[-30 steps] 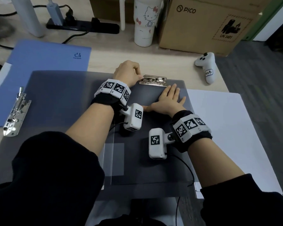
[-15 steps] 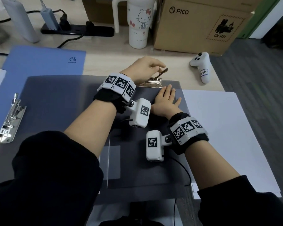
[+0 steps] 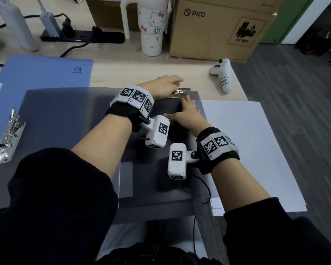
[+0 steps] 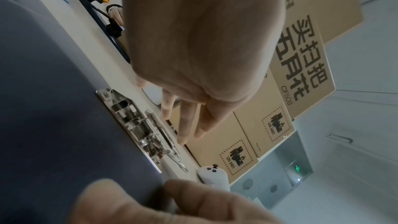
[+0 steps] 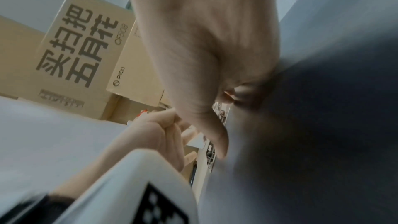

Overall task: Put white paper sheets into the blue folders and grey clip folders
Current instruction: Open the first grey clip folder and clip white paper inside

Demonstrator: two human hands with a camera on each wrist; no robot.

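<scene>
A grey clip folder (image 3: 69,119) lies flat in the middle of the desk, its metal clip (image 3: 181,92) at the far edge. My left hand (image 3: 170,84) reaches over that clip with straight fingers (image 4: 187,130), whose tips are at the clip's lever (image 4: 163,135). My right hand (image 3: 187,110) lies flat on the grey cover just below the clip, and in the right wrist view its palm (image 5: 215,77) presses on the dark sheet. A stack of white paper (image 3: 252,150) lies to the right of the folder. A blue folder (image 3: 42,75) lies at the left.
A second metal clip (image 3: 9,136) sits at the left, where grey meets blue. Behind stand a cartoon mug (image 3: 153,29), a cardboard box (image 3: 218,29), a power strip (image 3: 80,37) and a white controller (image 3: 223,75). The desk's right edge drops to the floor.
Half a second ago my left hand pinched the clip's lever and held it raised. Now the lever lies low and the fingers are straight over it. My right hand stayed on the folder.
</scene>
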